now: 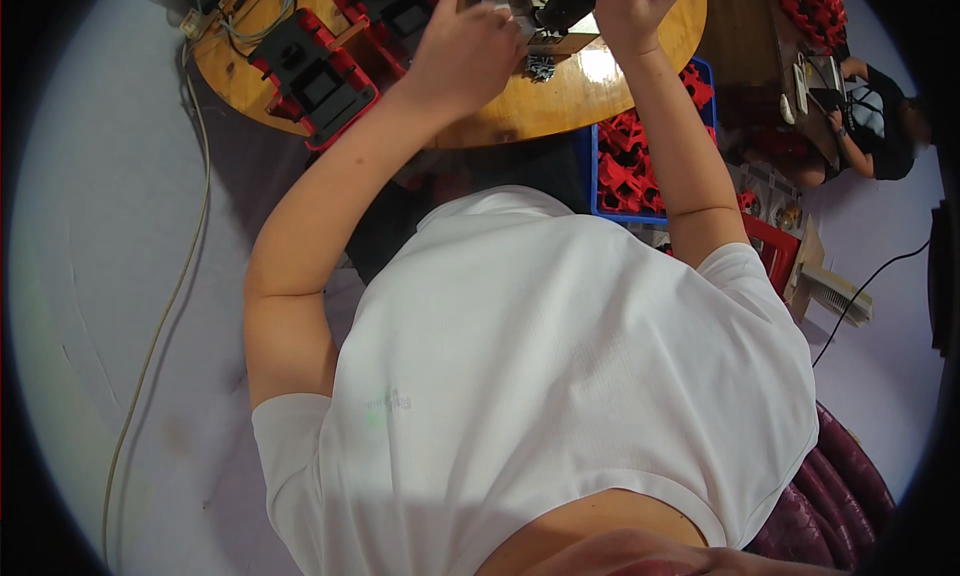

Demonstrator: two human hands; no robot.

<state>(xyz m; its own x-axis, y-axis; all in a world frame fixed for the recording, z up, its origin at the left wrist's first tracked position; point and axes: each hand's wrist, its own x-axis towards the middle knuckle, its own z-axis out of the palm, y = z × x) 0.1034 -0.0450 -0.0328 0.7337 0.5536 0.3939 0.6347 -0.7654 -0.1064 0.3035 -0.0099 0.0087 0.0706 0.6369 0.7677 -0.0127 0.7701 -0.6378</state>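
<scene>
My left hand (pixel 472 58) is over the wooden round table (pixel 520 121), its fingers curled beside a small box-like piece (pixel 565 44). What those fingers hold, if anything, is hidden. At the top edge my right hand (pixel 638 11) is closed, partly cut off by the frame. A black cylindrical tool (pixel 572 0) slants down from it toward the box-like piece; its exact kind does not show. Just below lies a small heap of screw-like metal bits (pixel 540 68). Left of my left hand are two red-and-black cases (pixel 318 81) with dark inserts.
A blue crate (pixel 620 216) of red plastic parts (pixel 625 161) stands under the table's right side. Cables (pixel 205 166) run down at the left. At far right another person (pixel 870 121) sits by a second table, near more red parts (pixel 808 11).
</scene>
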